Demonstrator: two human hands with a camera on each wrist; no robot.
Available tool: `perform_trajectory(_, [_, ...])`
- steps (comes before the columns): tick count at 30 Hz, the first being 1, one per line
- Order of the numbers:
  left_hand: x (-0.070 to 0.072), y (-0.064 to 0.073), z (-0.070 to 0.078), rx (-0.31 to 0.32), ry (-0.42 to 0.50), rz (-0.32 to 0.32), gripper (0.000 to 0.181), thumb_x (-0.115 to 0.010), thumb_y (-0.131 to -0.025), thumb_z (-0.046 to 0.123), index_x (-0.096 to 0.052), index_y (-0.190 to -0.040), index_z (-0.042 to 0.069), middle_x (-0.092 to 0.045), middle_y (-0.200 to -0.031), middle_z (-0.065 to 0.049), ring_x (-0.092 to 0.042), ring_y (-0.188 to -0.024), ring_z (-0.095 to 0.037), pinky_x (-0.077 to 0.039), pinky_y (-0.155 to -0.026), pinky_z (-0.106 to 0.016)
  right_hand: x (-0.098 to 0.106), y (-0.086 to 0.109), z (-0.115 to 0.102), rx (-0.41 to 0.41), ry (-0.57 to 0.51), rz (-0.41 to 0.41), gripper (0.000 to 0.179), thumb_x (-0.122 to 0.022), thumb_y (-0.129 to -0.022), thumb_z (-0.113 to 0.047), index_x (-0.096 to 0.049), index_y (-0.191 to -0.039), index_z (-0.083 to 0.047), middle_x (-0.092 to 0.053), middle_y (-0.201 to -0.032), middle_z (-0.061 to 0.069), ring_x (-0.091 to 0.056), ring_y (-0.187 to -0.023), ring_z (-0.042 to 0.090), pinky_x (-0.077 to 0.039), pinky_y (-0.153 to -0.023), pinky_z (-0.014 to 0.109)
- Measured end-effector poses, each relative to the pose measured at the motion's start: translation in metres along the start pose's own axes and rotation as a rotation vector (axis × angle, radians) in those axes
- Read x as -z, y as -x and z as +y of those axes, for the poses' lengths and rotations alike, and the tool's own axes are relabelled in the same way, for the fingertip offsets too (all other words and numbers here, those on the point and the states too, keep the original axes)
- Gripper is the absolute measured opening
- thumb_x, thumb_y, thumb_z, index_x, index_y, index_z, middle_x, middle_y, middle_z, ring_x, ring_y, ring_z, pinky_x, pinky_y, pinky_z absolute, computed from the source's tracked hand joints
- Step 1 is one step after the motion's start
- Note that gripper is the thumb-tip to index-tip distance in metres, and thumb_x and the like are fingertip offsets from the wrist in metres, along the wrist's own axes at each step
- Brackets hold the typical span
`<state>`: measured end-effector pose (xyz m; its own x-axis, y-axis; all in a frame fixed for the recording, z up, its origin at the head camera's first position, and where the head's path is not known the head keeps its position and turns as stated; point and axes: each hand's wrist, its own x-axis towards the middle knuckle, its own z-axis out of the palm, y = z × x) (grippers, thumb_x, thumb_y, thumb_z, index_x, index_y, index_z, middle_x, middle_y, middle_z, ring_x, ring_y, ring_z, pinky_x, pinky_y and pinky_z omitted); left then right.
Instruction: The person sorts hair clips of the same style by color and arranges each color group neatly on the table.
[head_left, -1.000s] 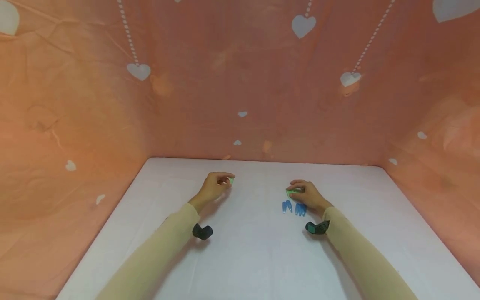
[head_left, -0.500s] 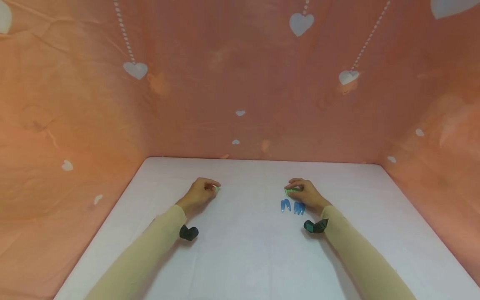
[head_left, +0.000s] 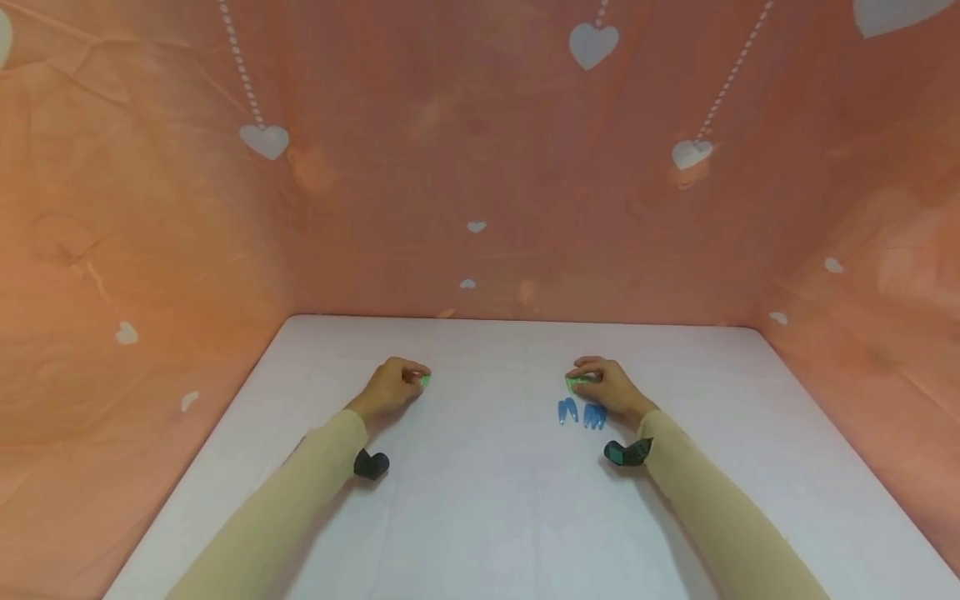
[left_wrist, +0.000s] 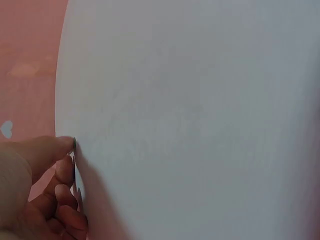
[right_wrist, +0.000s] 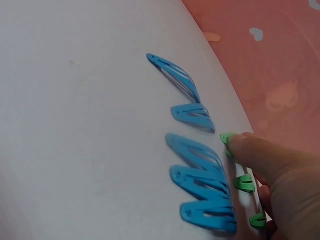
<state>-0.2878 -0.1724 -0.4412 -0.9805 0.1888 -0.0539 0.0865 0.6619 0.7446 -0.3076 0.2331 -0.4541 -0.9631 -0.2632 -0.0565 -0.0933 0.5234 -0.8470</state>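
Note:
Near the far left of the white table, my left hand point(head_left: 392, 385) pinches a small green hair clip point(head_left: 424, 380) between thumb and fingertips. In the left wrist view only its thin green edge shows under the thumb. On the right, my right hand point(head_left: 611, 387) is curled over several green snap hair clips point(right_wrist: 245, 183). Its thumb point(right_wrist: 250, 147) presses the uppermost one, with the other fingers partly hidden behind the row. Right beside these lie several larger blue snap hair clips point(right_wrist: 202, 177), two of them a little apart from the rest.
The white table point(head_left: 480, 500) runs back to an orange cloth wall point(head_left: 487, 167) with printed white hearts. More of that cloth stands along the left and right sides. A dark wrist camera point(head_left: 371, 465) sits on the left sleeve and another camera point(head_left: 627, 452) on the right.
My left hand has moved left and slightly nearer with the green hair clip between its fingers. The right hand has stayed over the green clips, and the blue ones lie as before.

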Motion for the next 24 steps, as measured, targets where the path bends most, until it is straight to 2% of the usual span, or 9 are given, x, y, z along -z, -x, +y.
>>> perform_trajectory(4, [0.003, -0.001, -0.002, 0.01, -0.017, -0.004, 0.032, -0.07, -0.09, 0.004, -0.072, -0.122, 0.003, -0.061, -0.089, -0.004, -0.052, -0.086, -0.017, -0.042, -0.08, -0.029, 0.0, -0.001, 0.0, -0.01, -0.009, -0.008, 0.028, -0.068, -0.093, -0.004, -0.07, -0.12, 0.005, -0.045, -0.15, 0.025, -0.026, -0.15, 0.046, -0.012, -0.124, 0.062])
perform_trajectory(11, [0.009, -0.007, -0.01, -0.033, 0.0, -0.044, 0.032, -0.072, -0.091, 0.007, -0.071, -0.122, 0.0, -0.063, -0.086, -0.003, -0.053, -0.083, -0.014, -0.043, -0.077, -0.025, 0.001, -0.001, 0.003, 0.003, -0.007, -0.005, 0.028, -0.069, -0.093, -0.005, -0.07, -0.119, 0.005, -0.046, -0.149, 0.025, -0.028, -0.149, 0.046, -0.014, -0.124, 0.061])
perform_trajectory(18, [0.011, -0.011, -0.012, -0.002, 0.024, -0.078, 0.032, -0.073, -0.091, 0.008, -0.071, -0.121, 0.0, -0.05, -0.08, 0.001, -0.046, -0.079, -0.014, -0.039, -0.071, -0.027, 0.002, 0.001, 0.003, -0.024, -0.01, -0.007, 0.029, -0.069, -0.094, -0.007, -0.07, -0.121, 0.003, -0.046, -0.151, 0.022, -0.025, -0.151, 0.044, -0.013, -0.124, 0.062])
perform_trajectory(24, [0.013, -0.01, -0.011, 0.023, 0.052, -0.083, 0.034, -0.074, -0.09, 0.008, -0.07, -0.122, 0.0, -0.047, -0.075, 0.002, -0.044, -0.075, -0.013, -0.039, -0.07, -0.027, 0.001, 0.001, 0.003, -0.028, -0.027, -0.006, 0.029, -0.069, -0.094, -0.006, -0.07, -0.121, 0.004, -0.045, -0.152, 0.022, -0.024, -0.151, 0.044, -0.011, -0.124, 0.062])
